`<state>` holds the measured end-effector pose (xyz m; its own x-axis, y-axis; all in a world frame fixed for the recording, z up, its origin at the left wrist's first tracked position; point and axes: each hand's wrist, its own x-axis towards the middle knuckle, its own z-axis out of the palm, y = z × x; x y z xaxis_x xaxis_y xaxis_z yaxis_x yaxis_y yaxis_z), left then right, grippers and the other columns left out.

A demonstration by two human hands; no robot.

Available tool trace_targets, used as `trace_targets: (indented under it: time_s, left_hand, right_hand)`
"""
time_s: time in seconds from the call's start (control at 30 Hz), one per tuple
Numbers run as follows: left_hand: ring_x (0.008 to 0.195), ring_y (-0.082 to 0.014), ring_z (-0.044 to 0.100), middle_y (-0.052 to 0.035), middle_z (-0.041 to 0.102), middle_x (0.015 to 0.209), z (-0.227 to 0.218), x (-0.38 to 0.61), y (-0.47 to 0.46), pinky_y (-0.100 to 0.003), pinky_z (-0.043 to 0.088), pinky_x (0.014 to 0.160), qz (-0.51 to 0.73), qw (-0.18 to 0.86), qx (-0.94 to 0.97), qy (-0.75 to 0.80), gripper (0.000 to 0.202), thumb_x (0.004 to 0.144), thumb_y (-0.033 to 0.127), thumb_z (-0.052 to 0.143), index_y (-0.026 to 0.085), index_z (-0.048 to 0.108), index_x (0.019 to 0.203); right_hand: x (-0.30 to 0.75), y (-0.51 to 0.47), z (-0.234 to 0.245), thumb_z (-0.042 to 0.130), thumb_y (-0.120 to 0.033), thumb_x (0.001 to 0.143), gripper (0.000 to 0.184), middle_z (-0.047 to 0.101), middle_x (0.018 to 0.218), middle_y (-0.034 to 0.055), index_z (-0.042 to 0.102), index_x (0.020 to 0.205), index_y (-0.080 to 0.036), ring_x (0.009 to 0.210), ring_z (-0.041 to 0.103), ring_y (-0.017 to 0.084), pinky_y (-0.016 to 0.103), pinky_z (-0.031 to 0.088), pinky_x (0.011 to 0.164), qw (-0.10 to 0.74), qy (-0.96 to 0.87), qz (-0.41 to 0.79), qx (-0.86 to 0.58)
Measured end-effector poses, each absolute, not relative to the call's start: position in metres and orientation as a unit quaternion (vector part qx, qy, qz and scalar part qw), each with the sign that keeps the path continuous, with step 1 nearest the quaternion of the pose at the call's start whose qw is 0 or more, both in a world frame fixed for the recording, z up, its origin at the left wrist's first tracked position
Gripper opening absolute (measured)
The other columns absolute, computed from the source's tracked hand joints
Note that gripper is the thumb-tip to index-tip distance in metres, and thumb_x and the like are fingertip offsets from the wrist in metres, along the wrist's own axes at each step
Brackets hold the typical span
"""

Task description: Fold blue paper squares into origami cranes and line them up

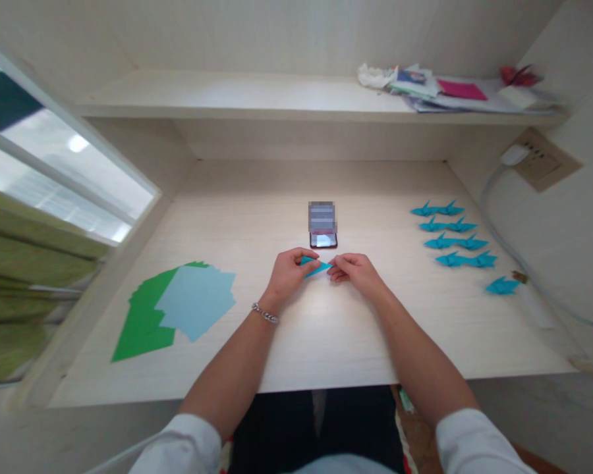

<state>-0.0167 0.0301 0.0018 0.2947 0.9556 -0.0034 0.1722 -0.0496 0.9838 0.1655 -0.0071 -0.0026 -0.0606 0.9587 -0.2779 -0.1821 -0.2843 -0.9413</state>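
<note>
Between my hands, over the middle of the desk, is a small folded piece of blue paper (316, 268). My left hand (292, 273) pinches its left part between thumb and fingers. The fingertips of my right hand (352, 270) close on its pointed right end. Just beyond the hands lies a phone (323, 239) with its screen lit. Over to the right, folded blue paper cranes (454, 259) stand in several short rows, and a single crane (503, 286) sits nearer the front.
Fanned light blue sheets (197, 299) overlap green sheets (148, 319) at the desk's left. A shelf (227, 95) spans the back, with papers (462, 90) on its right end. A white cable (507, 243) runs from the wall socket (546, 161) down the right side.
</note>
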Motion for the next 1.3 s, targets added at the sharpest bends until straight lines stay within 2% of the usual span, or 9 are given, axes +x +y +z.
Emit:
trace_targets:
  time_s: [0.17,0.47,0.67,1.03,1.3]
  left_hand:
    - [0.064,-0.0139,0.06,-0.0055,0.069,0.076,0.0003,-0.0158,0.0301,-0.026,0.047,0.06,0.381,0.513,0.618,0.458,0.027,0.067,0.033,0.072,0.014,0.069,0.086]
    - [0.062,-0.0134,0.059,-0.0053,0.067,0.073,-0.0018,-0.0144,0.0297,-0.025,0.046,0.056,0.364,0.552,0.599,0.453,0.032,0.066,0.036,0.073,0.012,0.069,0.086]
    - [0.06,-0.0134,0.059,-0.0047,0.067,0.07,0.0018,-0.0121,0.0278,-0.024,0.045,0.054,0.348,0.565,0.596,0.452,0.03,0.066,0.035,0.073,0.013,0.068,0.086]
    - [0.062,-0.0139,0.06,-0.0054,0.068,0.07,-0.0007,-0.0119,0.0272,-0.025,0.047,0.055,0.369,0.561,0.587,0.452,0.024,0.067,0.033,0.072,0.014,0.068,0.081]
    - [0.053,-0.0106,0.053,-0.0016,0.062,0.061,0.0005,-0.0107,0.0275,-0.021,0.038,0.047,0.361,0.58,0.573,0.454,0.027,0.07,0.034,0.067,0.013,0.069,0.089]
  right_hand:
    - [0.1634,-0.0064,-0.0065,0.067,-0.054,0.07,0.041,0.069,0.065,0.0063,0.064,0.072,-0.013,0.051,0.061,0.012,0.024,0.051,0.052,0.448,-0.403,0.613,-0.512]
    - [0.1653,-0.0097,-0.0033,0.063,-0.044,0.076,0.03,0.067,0.064,0.0045,0.063,0.073,-0.014,0.054,0.06,0.012,0.025,0.05,0.055,0.41,-0.508,0.544,-0.528]
    - [0.1629,-0.01,-0.0043,0.061,-0.037,0.078,0.023,0.065,0.059,0.0024,0.063,0.073,-0.015,0.051,0.059,0.012,0.024,0.046,0.052,0.398,-0.536,0.494,-0.557]
    - [0.157,-0.0115,-0.0066,0.059,-0.034,0.079,0.019,0.063,0.058,0.0014,0.063,0.075,-0.015,0.051,0.058,0.012,0.023,0.045,0.053,0.379,-0.553,0.487,-0.559]
    - [0.1572,-0.009,-0.0102,0.061,-0.034,0.077,0.019,0.062,0.054,0.0002,0.064,0.073,-0.015,0.048,0.056,0.012,0.023,0.043,0.05,0.378,-0.537,0.508,-0.557]
